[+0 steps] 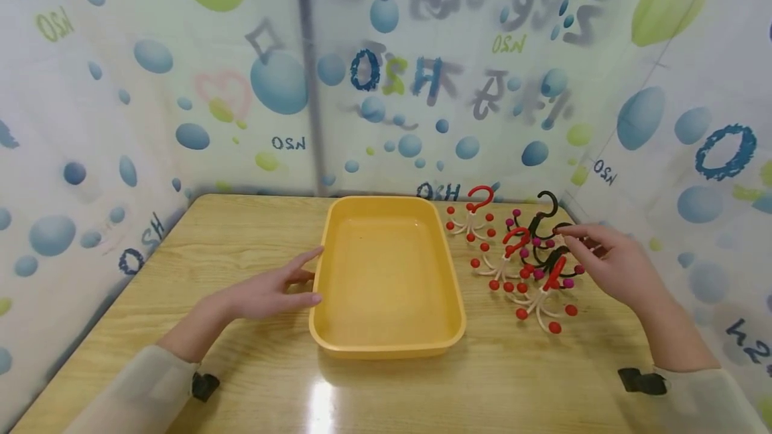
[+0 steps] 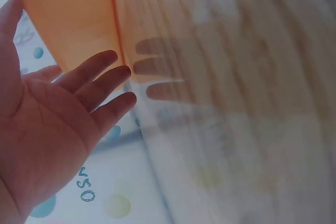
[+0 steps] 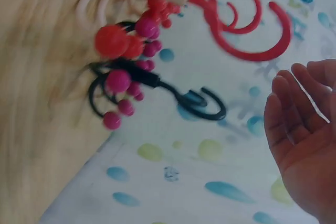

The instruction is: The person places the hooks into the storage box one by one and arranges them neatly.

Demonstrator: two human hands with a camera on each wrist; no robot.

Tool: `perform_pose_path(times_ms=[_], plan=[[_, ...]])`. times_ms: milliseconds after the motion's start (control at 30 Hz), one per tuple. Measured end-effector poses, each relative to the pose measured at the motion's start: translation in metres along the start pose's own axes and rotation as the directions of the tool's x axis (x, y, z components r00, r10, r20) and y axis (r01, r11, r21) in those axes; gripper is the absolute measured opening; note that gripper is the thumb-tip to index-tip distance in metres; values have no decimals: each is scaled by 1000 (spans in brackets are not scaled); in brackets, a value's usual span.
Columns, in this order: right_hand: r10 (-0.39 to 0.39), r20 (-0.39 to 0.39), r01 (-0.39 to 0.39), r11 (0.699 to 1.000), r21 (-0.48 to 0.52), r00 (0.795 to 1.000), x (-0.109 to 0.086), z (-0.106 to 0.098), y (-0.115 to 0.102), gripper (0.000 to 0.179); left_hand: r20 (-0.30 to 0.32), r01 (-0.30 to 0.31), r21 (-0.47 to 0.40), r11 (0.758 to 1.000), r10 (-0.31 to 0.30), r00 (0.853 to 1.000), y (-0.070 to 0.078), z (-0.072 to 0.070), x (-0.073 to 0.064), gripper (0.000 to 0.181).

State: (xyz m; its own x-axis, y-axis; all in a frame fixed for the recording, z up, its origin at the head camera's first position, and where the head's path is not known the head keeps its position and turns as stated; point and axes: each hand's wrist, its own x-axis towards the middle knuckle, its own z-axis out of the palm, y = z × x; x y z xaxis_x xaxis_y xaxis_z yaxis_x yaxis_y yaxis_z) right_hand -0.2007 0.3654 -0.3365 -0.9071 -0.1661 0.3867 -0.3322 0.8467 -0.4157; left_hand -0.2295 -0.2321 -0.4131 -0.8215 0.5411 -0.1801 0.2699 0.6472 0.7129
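Observation:
A yellow rectangular tray (image 1: 386, 343) lies on the table. At its left rim is my left hand (image 1: 274, 292), fingers spread, with index finger and thumb touching or close to the side; in the left wrist view the palm and loose fingers show. Right of the tray stand several claw-shaped hanging hooks with ball-tipped prongs. Three have red hooks and cream prongs, among them the front red hook (image 1: 539, 300); the black hook (image 3: 139, 72) has magenta balls. My right hand (image 1: 621, 263) hovers over the black hooks, fingers loosely bent; the right wrist view shows it apart from them, holding nothing.
The wooden table (image 1: 241, 360) meets patterned curtain walls (image 1: 386, 86) at the back and both sides. A red hook (image 1: 470, 216) stands by the tray's far right corner. The prongs of the hooks crowd and overlap one another.

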Motion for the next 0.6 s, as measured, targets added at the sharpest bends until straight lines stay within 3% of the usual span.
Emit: perform_pose_path(times_ms=[267, 467, 600], plan=[[-3, 216, -18, 996, 91, 976, -10, -1, 29, 33, 18, 4, 9, 1000, -4, 1000, -3, 0, -2, 97], [64, 298, -102, 988, 114, 953, -9, -2, 36, 33, 46, 0, -30, 1000, 1, 999, -4, -2, 0, 100], [84, 313, -126, 985, 115, 946, -8, -2, 37, 32, 63, -11, -54, 998, 14, 998, -4, -4, 0, 100]])
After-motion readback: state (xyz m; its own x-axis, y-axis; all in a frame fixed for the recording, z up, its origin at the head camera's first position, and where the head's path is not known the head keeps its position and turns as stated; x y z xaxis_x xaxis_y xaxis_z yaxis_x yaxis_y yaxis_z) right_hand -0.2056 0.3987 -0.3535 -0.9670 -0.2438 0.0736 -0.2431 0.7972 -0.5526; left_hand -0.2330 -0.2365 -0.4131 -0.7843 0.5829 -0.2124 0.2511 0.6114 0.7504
